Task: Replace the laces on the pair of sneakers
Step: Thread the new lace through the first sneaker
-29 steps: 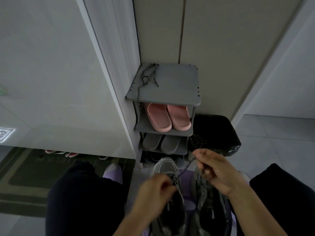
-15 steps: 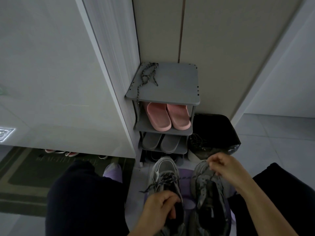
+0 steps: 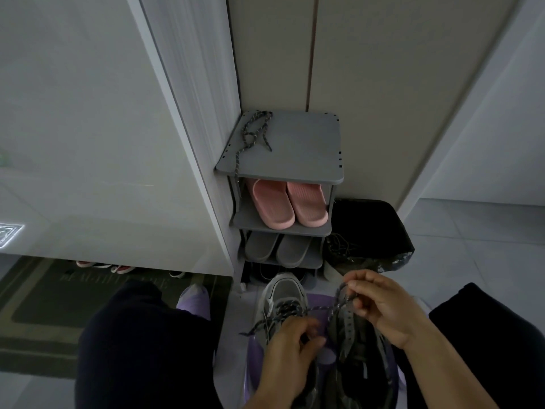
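Grey mesh on both sneakers, side by side on the floor between the knees: left sneaker (image 3: 283, 302) partly laced, right sneaker (image 3: 362, 349) with tongue up and eyelets apparently bare. Speckled rope lace (image 3: 321, 309) running taut from the left sneaker's eyelets across to the right hand (image 3: 380, 302). Fingers (image 3: 358, 286) of that hand pinched narrow on the lace where it bends over above the right sneaker. Left hand (image 3: 290, 346) curled over the left sneaker's throat, fingers closed, seemingly on the eyelet row or lace there; exact contact hidden. Second speckled lace (image 3: 255, 134) loose on the top of the grey shoe rack (image 3: 309, 154), one end hanging over the front edge; pink slippers (image 3: 290, 203) one shelf down, black bag (image 3: 368, 231) just beside the rack. Judgement on handling: lace light, limp, round-braided, likely a little slick, no push stiffness except at the tip, so best gripped right behind the aglet for threading. Sneakers soft-walled and light, prone to shifting under pull; worth steadying at the eyelet stay, not the toe.
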### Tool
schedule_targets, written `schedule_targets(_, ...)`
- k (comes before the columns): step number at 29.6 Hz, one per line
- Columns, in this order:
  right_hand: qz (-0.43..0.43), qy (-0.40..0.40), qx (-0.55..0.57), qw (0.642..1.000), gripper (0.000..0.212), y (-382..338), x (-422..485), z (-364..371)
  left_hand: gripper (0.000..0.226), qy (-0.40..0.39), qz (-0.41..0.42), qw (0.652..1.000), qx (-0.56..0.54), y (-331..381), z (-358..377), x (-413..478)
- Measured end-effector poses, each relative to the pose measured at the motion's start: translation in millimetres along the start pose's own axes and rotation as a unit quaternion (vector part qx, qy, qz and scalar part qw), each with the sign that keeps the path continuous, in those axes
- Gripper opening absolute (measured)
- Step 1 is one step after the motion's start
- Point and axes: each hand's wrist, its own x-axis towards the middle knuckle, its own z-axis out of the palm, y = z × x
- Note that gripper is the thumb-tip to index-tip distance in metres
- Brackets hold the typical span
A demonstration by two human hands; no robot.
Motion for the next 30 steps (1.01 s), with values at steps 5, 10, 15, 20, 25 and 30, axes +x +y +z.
schedule_targets(5,0.025,-0.009,0.048,0.998,0.014,7,1,-9,0.030,-0.013,-0.021,0.999,-0.030,0,1,4)
schedule_targets(10,-0.009,0.021,-0.157,0.987,0.010,14,5,-17,0.024,-0.055,-0.078,0.993,-0.075,5,-2,-1)
schedule_targets(15,-0.190,-0.034,-0.575,0.795,0.045,23,6,-5,0.007,0.004,0.035,0.995,0.092,-2,-7,4)
schedule_targets(20,-0.151,-0.104,-0.517,0.836,0.010,34,5,17,0.007,0.051,0.047,0.993,0.096,-8,-11,8)
schedule_targets(25,-0.149,-0.043,-0.531,0.833,0.006,41,18,14,0.029,0.111,0.071,0.955,0.265,-31,-21,5)
schedule_targets(30,-0.134,-0.057,-0.561,0.815,0.007,49,21,19,0.023,0.091,0.044,0.930,0.354,-37,-13,6)
